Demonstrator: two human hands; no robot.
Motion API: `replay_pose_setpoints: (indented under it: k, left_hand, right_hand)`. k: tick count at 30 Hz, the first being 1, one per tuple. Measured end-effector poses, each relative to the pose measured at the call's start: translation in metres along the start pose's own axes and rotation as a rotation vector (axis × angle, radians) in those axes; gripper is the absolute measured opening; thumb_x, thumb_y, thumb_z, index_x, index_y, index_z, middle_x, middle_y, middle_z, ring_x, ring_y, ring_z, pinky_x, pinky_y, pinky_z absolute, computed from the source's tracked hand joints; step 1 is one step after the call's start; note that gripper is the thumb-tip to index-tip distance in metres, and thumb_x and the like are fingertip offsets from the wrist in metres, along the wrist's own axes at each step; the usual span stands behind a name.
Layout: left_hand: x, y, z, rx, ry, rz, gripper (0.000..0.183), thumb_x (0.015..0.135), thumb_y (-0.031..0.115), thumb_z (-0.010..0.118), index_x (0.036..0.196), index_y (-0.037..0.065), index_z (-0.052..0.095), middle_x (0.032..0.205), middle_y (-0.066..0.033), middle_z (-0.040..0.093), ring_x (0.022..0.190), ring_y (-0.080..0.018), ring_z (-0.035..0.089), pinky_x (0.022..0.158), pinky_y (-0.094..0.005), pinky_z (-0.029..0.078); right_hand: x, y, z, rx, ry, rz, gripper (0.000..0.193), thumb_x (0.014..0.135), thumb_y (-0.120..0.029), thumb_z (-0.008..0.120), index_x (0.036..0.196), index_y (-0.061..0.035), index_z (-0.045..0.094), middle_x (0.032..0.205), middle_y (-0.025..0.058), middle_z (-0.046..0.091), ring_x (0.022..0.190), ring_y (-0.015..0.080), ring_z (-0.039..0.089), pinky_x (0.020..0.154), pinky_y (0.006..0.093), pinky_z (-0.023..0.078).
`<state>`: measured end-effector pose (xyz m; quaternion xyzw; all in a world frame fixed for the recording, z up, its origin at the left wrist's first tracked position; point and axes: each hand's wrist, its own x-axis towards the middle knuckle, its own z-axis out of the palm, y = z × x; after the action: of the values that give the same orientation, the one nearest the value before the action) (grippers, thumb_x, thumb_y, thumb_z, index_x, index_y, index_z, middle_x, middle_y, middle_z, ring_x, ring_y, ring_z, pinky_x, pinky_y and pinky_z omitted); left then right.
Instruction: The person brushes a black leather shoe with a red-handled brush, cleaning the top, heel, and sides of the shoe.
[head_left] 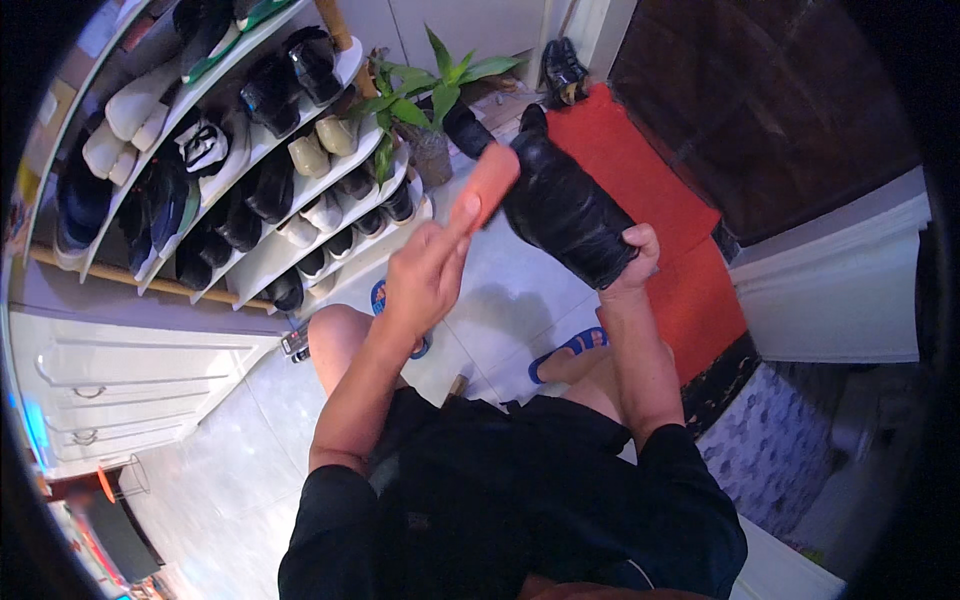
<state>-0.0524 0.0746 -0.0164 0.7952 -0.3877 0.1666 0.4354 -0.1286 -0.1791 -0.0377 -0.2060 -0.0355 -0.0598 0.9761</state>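
Note:
My left hand is wrapped round an orange-backed brush with dark bristles along its lower side. The brush is right by a black leather boot; whether the bristles touch it I cannot tell. My right hand grips the boot by its wide end, thumb on the outside, and holds it up above the floor. The leather looks creased, and the boot's narrower end points away from me. Just left of that end shows another black piece; I cannot make out whether it belongs to the boot.
At the left stands a white tiered rack with several pairs of shoes. A potted plant is beside it. Red mats lie at the right, with black shoes beyond. Blue slippers are on my feet over pale tiles.

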Motion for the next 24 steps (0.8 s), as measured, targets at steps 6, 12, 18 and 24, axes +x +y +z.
replay_pose_setpoints:
  k: [6,12,18,24]
  left_hand:
    - [-0.04,0.0,0.013,0.158,-0.157,0.12,0.051,0.083,0.016,0.071,0.132,0.03,0.061,0.074,-0.0074,0.053,0.057,-0.0241,0.058,0.048,-0.0364,0.048]
    - [-0.032,-0.001,0.019,0.171,-0.13,0.158,0.053,0.082,0.015,0.073,0.131,0.03,0.062,0.074,-0.0065,0.053,0.057,-0.0236,0.058,0.047,-0.0349,0.048]
    - [0.02,0.013,0.016,0.093,0.015,0.105,0.047,0.088,0.013,0.068,0.133,0.027,0.061,0.072,-0.0096,0.052,0.055,-0.0262,0.055,0.049,-0.0382,0.046]
    - [0.051,0.009,0.005,-0.011,-0.007,0.071,0.043,0.092,0.01,0.063,0.134,0.022,0.061,0.07,-0.0129,0.053,0.06,-0.0294,0.056,0.057,-0.0388,0.048]
  right_hand:
    - [0.003,-0.006,-0.03,0.213,0.055,0.024,0.077,0.07,-0.031,0.049,0.136,0.0092,0.047,0.133,0.0264,0.056,0.118,0.0426,0.058,0.108,0.0516,0.042]
    - [0.004,-0.004,-0.025,0.274,-0.034,0.055,0.077,0.072,-0.034,0.047,0.136,0.0086,0.047,0.135,0.0265,0.055,0.12,0.0433,0.057,0.11,0.0516,0.039]
    - [0.002,0.005,-0.021,0.216,0.004,0.13,0.075,0.073,-0.033,0.046,0.135,0.009,0.048,0.132,0.0269,0.057,0.117,0.0425,0.059,0.108,0.0512,0.041]
    - [0.006,0.005,-0.023,0.2,0.094,0.104,0.072,0.072,-0.03,0.047,0.132,0.0098,0.05,0.128,0.0276,0.059,0.113,0.0416,0.061,0.105,0.0509,0.045]
